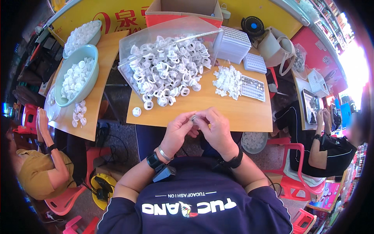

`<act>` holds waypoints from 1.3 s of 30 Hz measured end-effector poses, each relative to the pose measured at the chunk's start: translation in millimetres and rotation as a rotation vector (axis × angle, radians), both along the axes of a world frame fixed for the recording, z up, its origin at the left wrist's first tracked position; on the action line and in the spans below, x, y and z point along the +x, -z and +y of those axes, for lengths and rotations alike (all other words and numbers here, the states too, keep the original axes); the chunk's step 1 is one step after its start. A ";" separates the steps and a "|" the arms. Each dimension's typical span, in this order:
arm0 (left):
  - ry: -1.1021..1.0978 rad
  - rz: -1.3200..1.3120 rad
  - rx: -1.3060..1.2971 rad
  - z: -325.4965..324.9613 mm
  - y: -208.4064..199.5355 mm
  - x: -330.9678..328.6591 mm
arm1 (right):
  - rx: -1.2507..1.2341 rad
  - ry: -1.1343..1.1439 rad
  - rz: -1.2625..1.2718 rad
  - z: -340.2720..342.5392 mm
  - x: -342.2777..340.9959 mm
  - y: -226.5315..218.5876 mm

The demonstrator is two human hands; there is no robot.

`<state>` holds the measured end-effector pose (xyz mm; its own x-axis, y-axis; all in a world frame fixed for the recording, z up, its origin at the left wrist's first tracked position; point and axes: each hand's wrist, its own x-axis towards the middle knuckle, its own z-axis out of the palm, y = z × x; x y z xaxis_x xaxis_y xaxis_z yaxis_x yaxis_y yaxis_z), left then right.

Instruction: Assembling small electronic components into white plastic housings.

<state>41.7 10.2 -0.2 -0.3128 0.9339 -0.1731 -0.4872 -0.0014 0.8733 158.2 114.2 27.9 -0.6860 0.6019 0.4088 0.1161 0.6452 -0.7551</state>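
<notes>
Over the near edge of the wooden table, my left hand and my right hand meet. Both pinch one small greyish-white part between thumbs and fingertips; the fingers cover most of it. Ahead of them, a clear plastic bin lies tipped, and white ring-shaped plastic parts spill from its mouth onto the table. A single round white part sits apart, left of my hands. Beyond my right hand lie a pile of small white pieces and a tray of small round metallic parts.
Stacked white trays, a small black fan and a white bag stand at the back right. A green basin of white parts is on the left table. Co-workers sit at both sides; a bucket of white parts stands below right.
</notes>
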 end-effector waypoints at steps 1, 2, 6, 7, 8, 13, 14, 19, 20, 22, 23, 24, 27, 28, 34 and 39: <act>-0.021 0.088 0.011 1.3 0.6 0.9 | 0.007 0.008 -0.008 -0.6 -0.1 -0.1; -0.022 0.090 0.013 1.4 1.2 1.7 | 0.013 0.016 -0.016 -1.1 -0.3 -0.3; -0.045 0.326 -0.042 1.5 0.8 2.7 | 0.042 0.028 -0.013 -2.8 -0.5 -5.6; -0.051 0.377 -0.054 1.4 0.1 2.7 | 0.058 0.029 -0.010 -3.1 -0.8 -6.1; -0.050 0.377 -0.054 1.2 -2.3 3.2 | 0.074 0.030 -0.008 -3.3 -0.7 -6.2; -0.107 0.317 -0.039 2.2 -7.1 4.8 | -0.125 0.021 0.038 -3.8 -0.3 -3.0; -0.108 0.317 -0.039 2.5 -5.5 5.0 | -0.159 0.019 0.044 -3.8 -0.5 -2.7; -0.166 0.305 0.003 3.4 2.0 4.9 | -0.184 0.005 0.058 -8.0 -2.9 -1.8; -0.166 0.305 0.003 3.3 3.1 6.0 | -0.189 0.023 0.068 -9.4 -3.4 -0.8; -0.193 0.287 0.051 3.1 4.4 9.1 | -0.197 0.037 0.060 -10.0 -3.0 -0.4; -0.194 0.287 0.052 2.9 4.5 9.5 | -0.206 0.051 0.052 -10.3 -2.8 -0.4; -0.197 0.303 0.056 2.6 4.6 9.7 | -0.205 0.052 0.052 -10.8 -2.7 -0.6; -0.191 0.359 0.066 0.8 3.9 9.0 | -0.133 0.035 0.052 -12.3 -2.4 -2.7; -0.182 0.399 0.071 -0.3 3.2 9.1 | -0.123 0.034 0.052 -12.5 -2.1 -3.5; -0.142 0.387 -0.012 -2.3 -4.9 8.3 | -0.162 0.046 0.077 -11.7 -2.0 1.6; -0.143 0.371 -0.036 0.2 -7.4 8.8 | -0.226 0.046 0.050 -9.1 -2.9 0.4</act>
<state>50.6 10.4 7.2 -0.4862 0.8721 -0.0551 -0.1353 -0.0128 0.9907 155.3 105.1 27.5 -0.6384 0.7120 0.2924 0.1004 0.4537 -0.8855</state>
